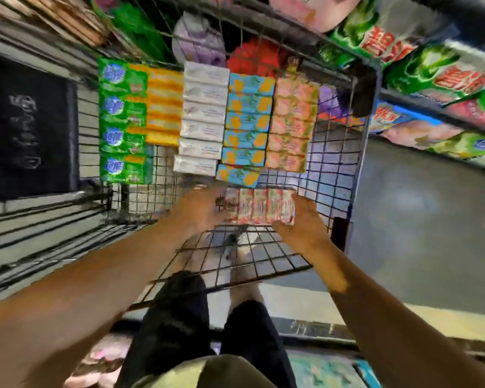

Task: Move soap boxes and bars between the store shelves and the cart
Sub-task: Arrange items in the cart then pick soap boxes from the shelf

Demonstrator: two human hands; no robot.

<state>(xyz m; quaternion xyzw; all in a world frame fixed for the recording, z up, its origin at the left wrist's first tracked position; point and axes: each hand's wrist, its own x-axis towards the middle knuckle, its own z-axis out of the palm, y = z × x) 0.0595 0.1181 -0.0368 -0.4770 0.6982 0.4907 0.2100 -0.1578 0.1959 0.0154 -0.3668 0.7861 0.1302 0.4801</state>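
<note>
1. Clamping a row of pink soap bars (259,206) endwise: left hand (205,210) at one end, right hand (298,219) at the other, fingers curled round.
2. Running left to right, long axis; hanging over the cart (333,163), just near of the pink stack (290,127).
3. Equally near, both hands.

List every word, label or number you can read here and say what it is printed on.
None can be read with certainty.
Green detergent bags: large red characters, upside down and blurred.
Green soap packs: white characters in a blue oval, blurred.
White soap boxes: fine print, too small.
Dark panel: faint marks, illegible.
Pink soap pack between left hand and right hand: blurred.
</note>
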